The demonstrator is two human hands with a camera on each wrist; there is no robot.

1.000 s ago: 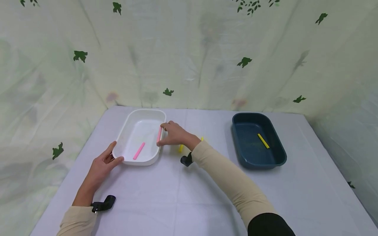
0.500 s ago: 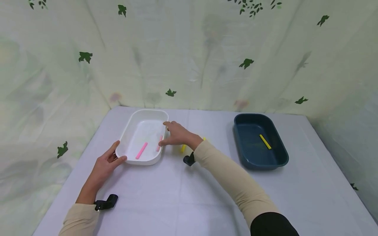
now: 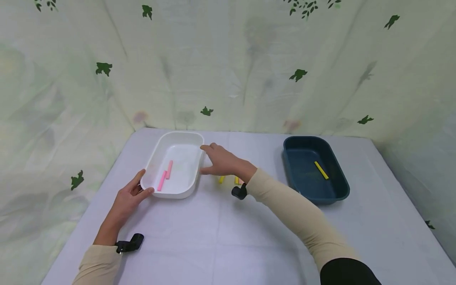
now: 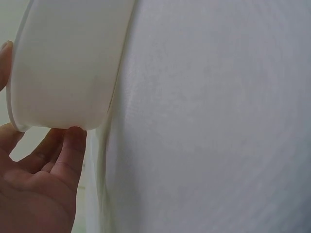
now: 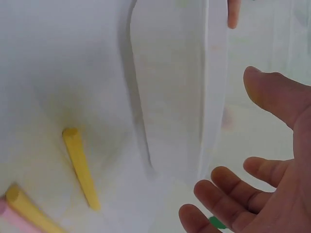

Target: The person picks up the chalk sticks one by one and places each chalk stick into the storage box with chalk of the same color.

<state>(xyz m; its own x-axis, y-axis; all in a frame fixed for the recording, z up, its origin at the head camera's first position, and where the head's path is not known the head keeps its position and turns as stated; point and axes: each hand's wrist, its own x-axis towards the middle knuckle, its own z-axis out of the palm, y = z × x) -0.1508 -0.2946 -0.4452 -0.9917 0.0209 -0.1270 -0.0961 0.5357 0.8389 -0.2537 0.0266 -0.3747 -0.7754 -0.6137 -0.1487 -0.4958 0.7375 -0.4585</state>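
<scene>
A white tray (image 3: 194, 174) stands at the table's left middle with two pink sticks (image 3: 169, 169) lying side by side in it. My left hand (image 3: 144, 184) grips the tray's near left corner, thumb (image 4: 68, 155) against the outer wall (image 4: 68, 63). My right hand (image 3: 210, 160) hovers open just right of the tray, fingers spread (image 5: 228, 194), holding nothing. Behind that hand's wrist, two yellow sticks (image 3: 221, 179) and a pink one (image 3: 241, 181) lie on the cloth; a yellow stick (image 5: 80, 167) shows close up beside the tray wall (image 5: 170, 87).
A dark blue tray (image 3: 335, 194) stands at the right with one yellow stick (image 3: 321, 170) inside. A light cloth (image 3: 221, 237) covers the table. Leaf-printed curtain (image 3: 228, 79) closes off the back and both sides.
My right hand let go of the pink stick, which now lies in the white tray beside the other one. The hand opened and drew back to the right of the tray.
</scene>
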